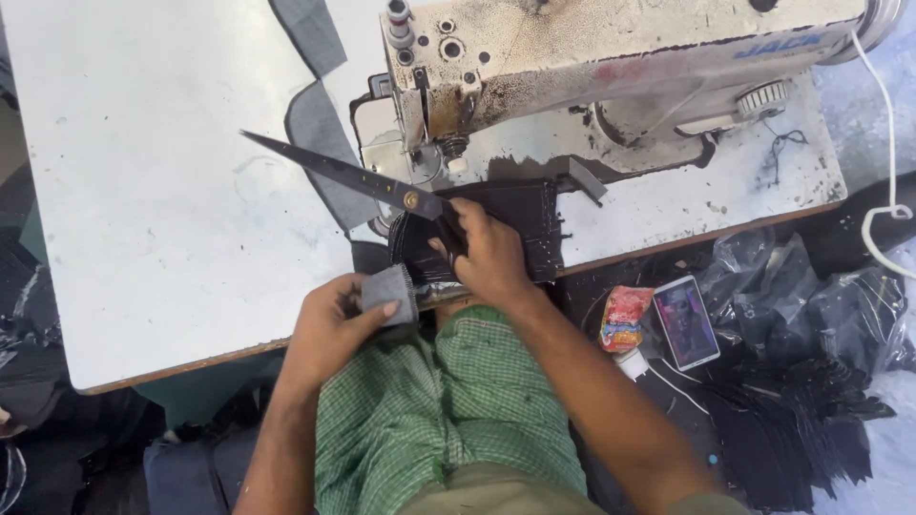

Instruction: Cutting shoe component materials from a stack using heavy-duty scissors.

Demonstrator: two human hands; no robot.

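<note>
White and scuffed, the desk (172, 191) fills the left of our view, with a worn cream sewing machine (592, 67) standing at its far right. Our right hand (491, 253) has its grip wrapped round the handles of long dark scissors (363, 179), fingers curled tight through them; the blades are pressed together and point far-left across the desk. Under that hand lies a stack of black fabric pieces (520, 224), right at the near edge by the machine's needle. Our left hand (334, 319) pinches a small grey fabric piece (389, 291) between thumb and fingers, just off the desk's near edge, above our green checked lap. Grey cloth strips (315, 124) trail along the desk left of the machine. Off to the right, lower down, we see a phone (685, 322), a red snack packet (625, 319) beside it, and black plastic bags (811, 305).
</note>
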